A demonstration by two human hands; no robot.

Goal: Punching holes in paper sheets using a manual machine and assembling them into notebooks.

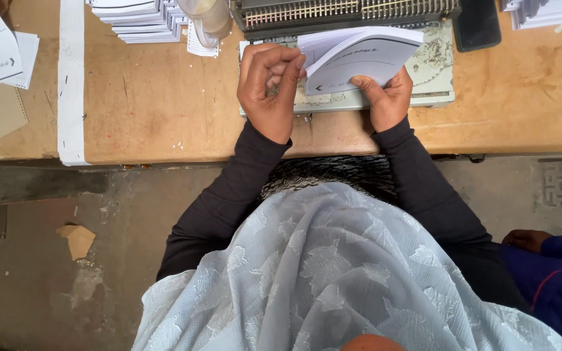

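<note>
At upper centre, our right hand [388,97] and left hand [269,84] pinch the paper booklet [359,55], not yet seated in the comb-binding machine [346,13].

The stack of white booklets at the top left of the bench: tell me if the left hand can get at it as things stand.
Probably yes. The left hand only pinches the edge of the paper bundle, and bare bench lies between it and the stack of white booklets.

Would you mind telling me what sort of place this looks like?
Probably a small print-finishing or bookbinding workshop: a comb-binding machine on a wooden workbench, stacks of printed sheets, and both hands holding a paper booklet.
</note>
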